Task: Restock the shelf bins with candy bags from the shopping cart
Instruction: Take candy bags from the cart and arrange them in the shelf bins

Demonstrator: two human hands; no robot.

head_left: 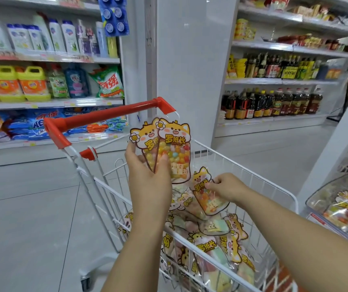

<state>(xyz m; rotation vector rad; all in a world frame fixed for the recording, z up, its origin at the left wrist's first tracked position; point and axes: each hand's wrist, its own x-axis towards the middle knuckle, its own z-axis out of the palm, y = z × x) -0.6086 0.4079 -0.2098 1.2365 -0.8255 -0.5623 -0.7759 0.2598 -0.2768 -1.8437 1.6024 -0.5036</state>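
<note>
In the cart (pixel 114 114), the pile of bags (pixel 211 249) lies loose and overlapping against the near rim, slick film on slick film. Just beyond it, toward the right rim, the right hand (pixel 225 184) pinches the top of a third bag (pixel 211 203) with curled fingertips. The bag's lower part rests on the pile. A pinch that high could let the candy-heavy bottom swing on the lift, and a neighbour's edge might be dragged up and spill over the rim to the floor. Farther in, above the middle of the cart, the left hand (pixel 147 175) is clamped on two bags (pixel 175 152), fanned upright, thumb across the front one and fingers behind. Adding a third to that fan looks like the main risk: the thumb has to loosen to admit it, and the front bag could slide out and fall back into the cart or outside it. At the right edge of view, the bin (pixel 320 199) already holds similar bags. A hurried drop there could miss its open mouth or send bags sliding off.
</note>
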